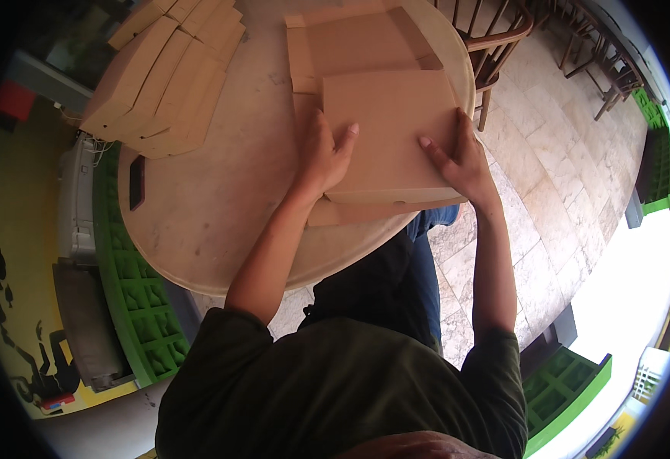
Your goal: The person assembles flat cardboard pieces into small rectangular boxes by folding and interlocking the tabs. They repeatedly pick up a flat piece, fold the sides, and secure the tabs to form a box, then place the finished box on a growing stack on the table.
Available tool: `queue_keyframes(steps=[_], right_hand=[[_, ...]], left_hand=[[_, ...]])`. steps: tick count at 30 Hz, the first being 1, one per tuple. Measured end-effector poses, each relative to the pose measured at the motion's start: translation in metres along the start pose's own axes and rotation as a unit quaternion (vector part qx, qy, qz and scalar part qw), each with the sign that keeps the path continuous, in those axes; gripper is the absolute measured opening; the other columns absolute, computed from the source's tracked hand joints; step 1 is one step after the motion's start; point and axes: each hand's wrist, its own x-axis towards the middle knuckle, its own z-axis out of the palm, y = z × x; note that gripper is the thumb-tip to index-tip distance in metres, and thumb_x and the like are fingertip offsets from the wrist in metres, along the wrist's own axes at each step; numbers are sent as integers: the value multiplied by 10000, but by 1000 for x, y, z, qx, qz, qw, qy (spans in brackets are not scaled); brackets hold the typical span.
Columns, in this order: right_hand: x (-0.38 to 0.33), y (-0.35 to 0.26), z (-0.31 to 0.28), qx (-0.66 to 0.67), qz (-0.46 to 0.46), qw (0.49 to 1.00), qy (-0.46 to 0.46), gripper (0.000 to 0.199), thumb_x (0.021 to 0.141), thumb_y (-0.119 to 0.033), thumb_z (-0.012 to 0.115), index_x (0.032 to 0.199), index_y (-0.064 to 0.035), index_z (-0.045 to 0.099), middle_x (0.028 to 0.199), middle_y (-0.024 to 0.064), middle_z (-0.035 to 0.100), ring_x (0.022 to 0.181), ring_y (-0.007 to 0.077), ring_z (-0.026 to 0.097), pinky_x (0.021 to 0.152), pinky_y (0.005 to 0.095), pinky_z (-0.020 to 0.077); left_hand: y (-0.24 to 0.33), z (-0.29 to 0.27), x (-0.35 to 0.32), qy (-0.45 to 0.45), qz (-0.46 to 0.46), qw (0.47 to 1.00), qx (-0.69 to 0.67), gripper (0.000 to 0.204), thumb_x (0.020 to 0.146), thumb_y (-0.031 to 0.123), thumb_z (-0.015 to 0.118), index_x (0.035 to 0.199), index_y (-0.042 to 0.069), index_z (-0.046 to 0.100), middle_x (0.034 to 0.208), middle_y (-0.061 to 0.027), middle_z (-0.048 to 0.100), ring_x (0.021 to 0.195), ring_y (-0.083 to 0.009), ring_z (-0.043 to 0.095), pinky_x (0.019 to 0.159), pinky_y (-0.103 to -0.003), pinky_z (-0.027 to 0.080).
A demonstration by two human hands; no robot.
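A flat brown cardboard box (388, 126) with its lid down lies near the front right edge of the round table. My left hand (326, 157) grips its left side, thumb on top. From the right side my right hand (461, 162) holds it too, thumb over the lid and fingers along the edge. Partly under the box and beyond it lies more brown cardboard (358, 44) with raised edges, looking like an opened box. A strip of cardboard also shows below the held box's near edge.
Several closed cardboard boxes (168, 84) are stacked at the table's far left. A dark phone-like object (136, 182) rests by the left rim of the pale round table (220, 206). A wooden chair (495, 42) stands close beyond the right side.
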Motion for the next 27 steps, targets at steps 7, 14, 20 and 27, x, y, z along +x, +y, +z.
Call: queue_keyframes(steps=[7, 14, 20, 27], right_hand=[[-30, -39, -17, 190, -60, 978, 59, 796, 1033, -319, 686, 1616, 31, 274, 1544, 319, 482, 1414, 374, 540, 1166, 431, 447], [-31, -85, -55, 260, -109, 954, 101, 776, 1109, -350, 567, 1690, -37, 158, 1682, 212, 338, 1540, 301, 369, 1234, 408, 351], [-37, -113, -56, 255, -189, 947, 49, 723, 1095, -269, 599, 1670, -36, 228, 1640, 198, 387, 1520, 287, 382, 1236, 403, 327], [-67, -115, -30, 343, -130, 920, 135, 747, 1067, -214, 656, 1659, -15, 246, 1625, 212, 396, 1510, 291, 382, 1247, 431, 300]], left_hand=[[64, -34, -23, -42, 56, 955, -287, 812, 1073, 241, 653, 1661, -37, 167, 1633, -187, 402, 1486, -267, 431, 1201, -375, 384], [104, -60, -69, -7, 239, 955, -176, 872, 1037, 132, 697, 1680, -22, 128, 1656, -176, 371, 1511, -255, 384, 1242, -380, 311], [133, -88, -80, 61, 250, 934, -246, 870, 1037, 136, 702, 1684, -17, 142, 1664, -176, 360, 1521, -246, 370, 1236, -379, 323], [130, -109, -86, -17, 218, 935, -279, 837, 1039, 74, 683, 1678, -11, 150, 1639, -165, 384, 1487, -220, 412, 1209, -387, 380]])
